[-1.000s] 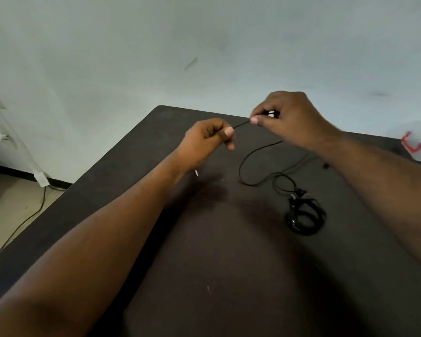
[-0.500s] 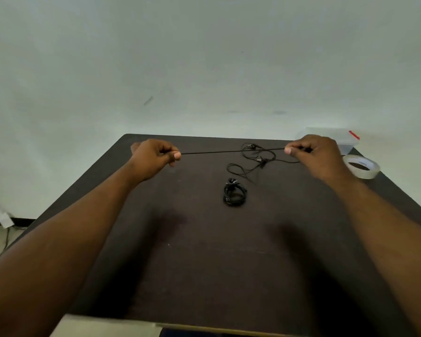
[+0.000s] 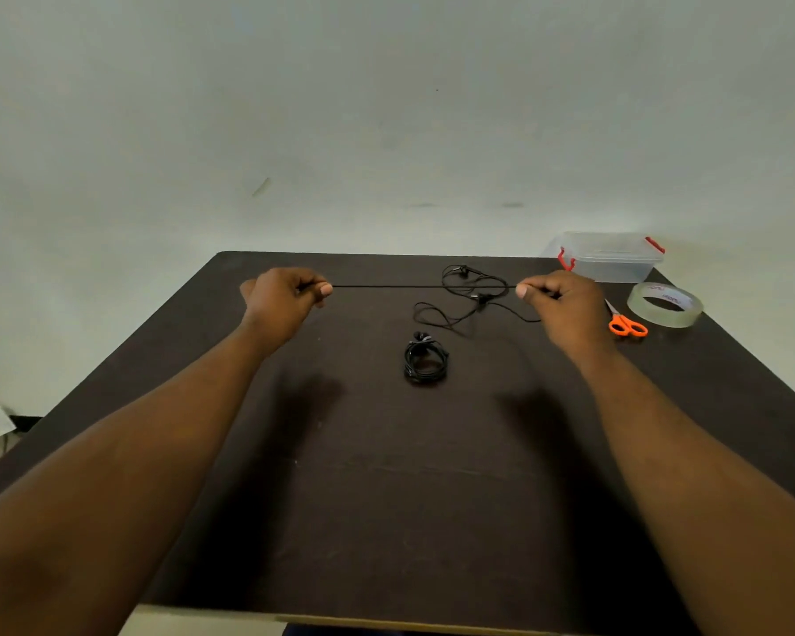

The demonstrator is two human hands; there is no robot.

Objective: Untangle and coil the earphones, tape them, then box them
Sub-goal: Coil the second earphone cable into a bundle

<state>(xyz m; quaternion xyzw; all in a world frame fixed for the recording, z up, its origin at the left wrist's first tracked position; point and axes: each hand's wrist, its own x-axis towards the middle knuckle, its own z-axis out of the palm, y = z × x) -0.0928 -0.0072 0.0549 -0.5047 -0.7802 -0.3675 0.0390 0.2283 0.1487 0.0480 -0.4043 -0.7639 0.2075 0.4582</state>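
Both arms reach fwd from the bottom corners of the frame over a dark table (image 3: 386,498). Left hand (image 3: 283,300), mid-left of frame, is curled into a loose fist w/ thumb and forefinger pinched on one end of a thin black earphone cable (image 3: 423,286); right hand (image 3: 565,305), mid-right, is closed the same way, thumb and forefinger nipped on the cable further along. Btwn the two pinches the cable runs as a taut, straight, near-horizontal line above the tabletop. The rest of that same cable lies slack on the table in loose loops just behind and below the taut stretch, right of center, w/ the earbuds (image 3: 462,270) at the far edge of the loops; a strand trails out from under the right hand. A 2nd set, the coiled earphones (image 3: 425,360), sits as a tight round bundle at frame center, nearer than the loose loops and apart from both hands. Upper right of frame: a clear plastic box (image 3: 609,259) w/ red latches at the table's far right corner, lid on. Just below-right of it, a roll of clear tape (image 3: 664,305) lies flat. Orange-handled scissors (image 3: 625,323) lie btwn the right hand and the tape roll, blades partly hidden behind the hand. Pale wall behind.
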